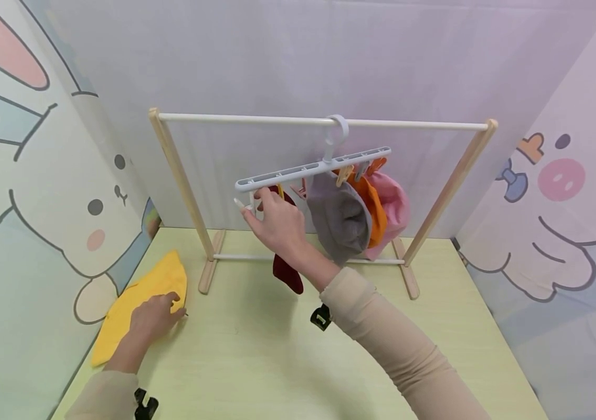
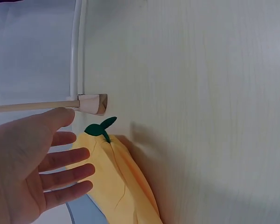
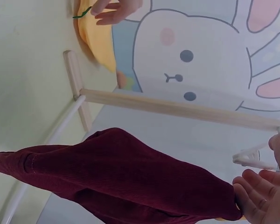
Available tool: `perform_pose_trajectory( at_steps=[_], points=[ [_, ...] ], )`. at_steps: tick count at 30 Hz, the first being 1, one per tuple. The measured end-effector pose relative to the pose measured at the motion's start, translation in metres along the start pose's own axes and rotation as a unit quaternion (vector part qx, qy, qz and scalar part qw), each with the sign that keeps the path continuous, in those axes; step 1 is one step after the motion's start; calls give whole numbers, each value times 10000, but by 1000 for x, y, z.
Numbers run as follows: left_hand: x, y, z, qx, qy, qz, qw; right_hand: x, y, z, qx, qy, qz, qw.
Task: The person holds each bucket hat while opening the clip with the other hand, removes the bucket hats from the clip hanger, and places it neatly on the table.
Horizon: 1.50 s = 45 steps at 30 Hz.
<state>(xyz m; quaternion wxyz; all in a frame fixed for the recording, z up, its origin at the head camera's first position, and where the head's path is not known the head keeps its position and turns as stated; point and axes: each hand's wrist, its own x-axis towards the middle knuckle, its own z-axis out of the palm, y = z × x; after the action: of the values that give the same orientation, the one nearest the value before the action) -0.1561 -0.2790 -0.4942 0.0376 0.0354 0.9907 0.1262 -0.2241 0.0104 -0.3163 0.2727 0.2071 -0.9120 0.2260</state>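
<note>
Maroon cloth (image 3: 121,175) hangs clipped, likely to clear the counter (image 1: 245,367); your right hand (image 1: 282,223), grip unclear, meets a white clip (image 3: 241,159); your left hand (image 1: 152,319) is relaxed by yellow cloth (image 1: 143,289).

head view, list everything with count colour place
wooden rack: 1, tan and white, on table
slotted plastic hanger: 1, white, on rack
small plastic clips: 6+, mixed, under hanger
long cloth: 1, maroon, hanger's left
rounded cloth: 1, grey, hanger's right
draped cloth: 1, orange, behind grey
puffy cloth: 1, pink, behind orange
flat cloth: 1, yellow, table's left
pale table: 1, yellow-green, beneath rack
cartoon panels: 2, pastel, both sides
plain backdrop: 1, lilac, behind rack
small brackets: 2, black, near wrists
long sleeves: 2, beige, foreground
left hand: 1, by flat cloth
right hand: 1, by hanger's left
</note>
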Motion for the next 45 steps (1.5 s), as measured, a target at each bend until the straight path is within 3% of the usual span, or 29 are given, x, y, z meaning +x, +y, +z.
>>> perform_pose_trajectory(
  at_steps=[12,22,32,39,45],
  points=[
    [2,21,-11,-108,707,412,9966,1,-4,-5,125,-13,-49,9999],
    [1,38,-22,-86,1243,750,9894,2,-7,-10,120,270,-311,9991],
    [3,61,-31,-76,1828,1204,9757,2,-8,-14,146,357,-396,9985],
    [2,78,-36,-186,1955,1349,9712,0,-7,-21,191,434,-442,9979],
    [1,92,-44,-325,2205,1525,9629,0,-3,-24,235,539,-497,9970]
  ],
)
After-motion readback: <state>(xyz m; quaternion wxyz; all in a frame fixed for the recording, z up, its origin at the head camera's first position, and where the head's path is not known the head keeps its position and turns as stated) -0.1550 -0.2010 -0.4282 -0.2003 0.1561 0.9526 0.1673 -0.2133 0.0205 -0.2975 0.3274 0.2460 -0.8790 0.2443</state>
